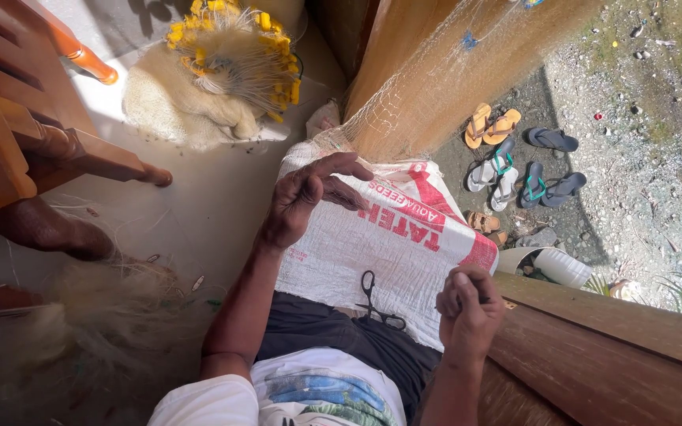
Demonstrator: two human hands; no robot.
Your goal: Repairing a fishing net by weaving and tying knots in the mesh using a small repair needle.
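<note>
Both hands work apart over a white sack: left half-open, right fisted, contents unclear.

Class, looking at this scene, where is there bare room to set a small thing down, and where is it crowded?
Bare floor lies between the wooden chair and the white sack. The sack's middle, between the left hand and right hand, is free above the scissors. Netting crowds the lower left.

Harsh sunlight, deep shadows (edges distorted).

Woven feed sack spread over the lap

White, rectangular, with red printed bands and lettering along its upper right part, lying flat between both hands
</note>
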